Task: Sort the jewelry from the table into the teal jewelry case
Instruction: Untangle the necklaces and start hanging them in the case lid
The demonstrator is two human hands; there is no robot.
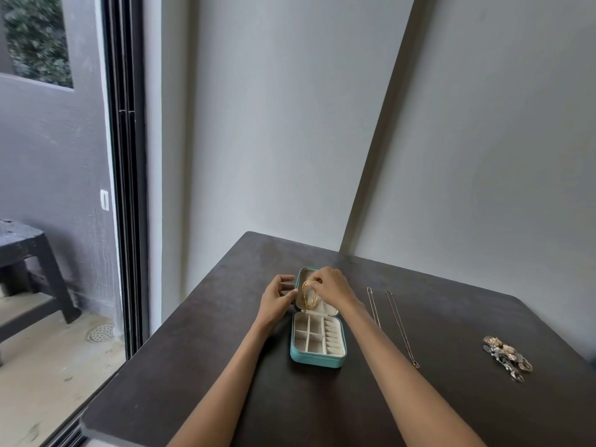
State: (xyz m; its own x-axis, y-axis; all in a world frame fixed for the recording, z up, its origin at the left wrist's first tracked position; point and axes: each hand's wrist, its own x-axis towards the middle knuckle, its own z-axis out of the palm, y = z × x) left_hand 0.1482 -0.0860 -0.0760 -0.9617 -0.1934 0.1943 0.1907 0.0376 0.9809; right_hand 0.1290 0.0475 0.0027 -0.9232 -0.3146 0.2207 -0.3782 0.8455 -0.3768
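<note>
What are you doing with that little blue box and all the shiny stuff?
A person is putting jewelry away in a teal jewelry case that lies open on a dark table. The right hand pinches a gold chain at the case's lid, while the left hand steadies the lid's edge. The small compartments look empty. Two thin necklaces and a pile of mixed jewelry lie on the table to the right.

Just one wide head-cam here, looking forward and down over the dark tabletop from the near edge, facing the grey wall, both forearms reaching out from below.
</note>
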